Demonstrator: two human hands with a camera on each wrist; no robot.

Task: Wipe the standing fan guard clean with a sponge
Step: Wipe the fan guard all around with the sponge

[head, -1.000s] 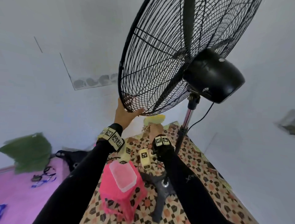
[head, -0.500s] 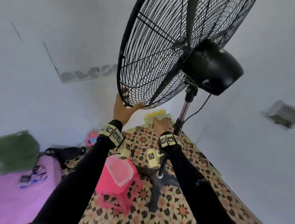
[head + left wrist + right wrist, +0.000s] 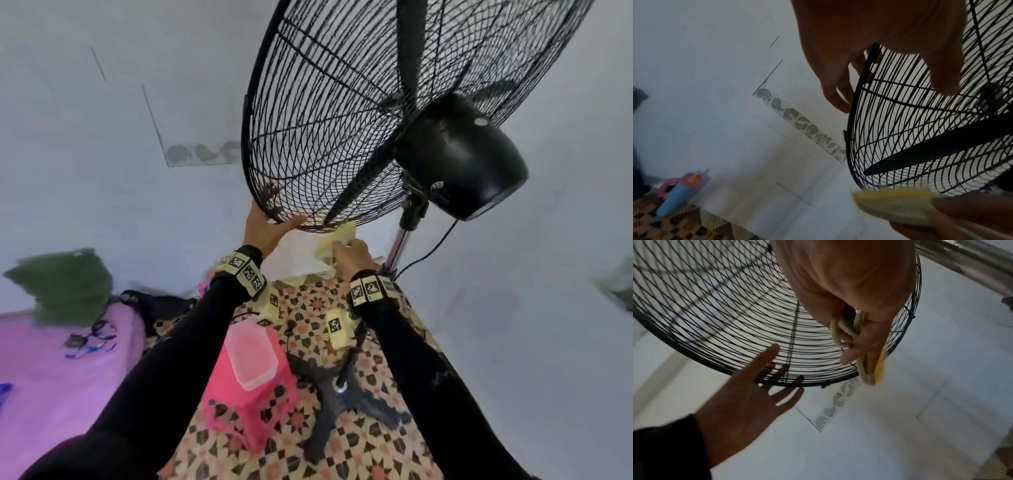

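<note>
The black wire fan guard (image 3: 325, 120) tilts overhead, with its motor housing (image 3: 462, 154) behind. My left hand (image 3: 277, 212) holds the guard's lower rim, thumb on the near side and fingers showing through the wires. The left wrist view shows the left hand (image 3: 892, 97) straddling the guard's rim (image 3: 857, 97). My right hand (image 3: 342, 246) grips a yellow sponge (image 3: 334, 240) and holds it up against the bottom of the guard, just right of the left hand. In the right wrist view the sponge (image 3: 879, 368) sits at the guard (image 3: 735, 321) edge, with the left hand (image 3: 787, 365) beside it.
The chrome pole (image 3: 397, 246) and a black cord (image 3: 431, 253) drop to the dark cross base (image 3: 342, 394) on a patterned mat (image 3: 359, 445). A pink stool (image 3: 239, 411) carries a clear tub (image 3: 253, 356). A green cushion (image 3: 61, 287) lies at the left. A blue bottle (image 3: 678, 198) stands by the wall.
My right hand has lifted the sponge from below the guard up to its bottom rim. My left hand has stayed on the rim. The head view has shifted slightly.
</note>
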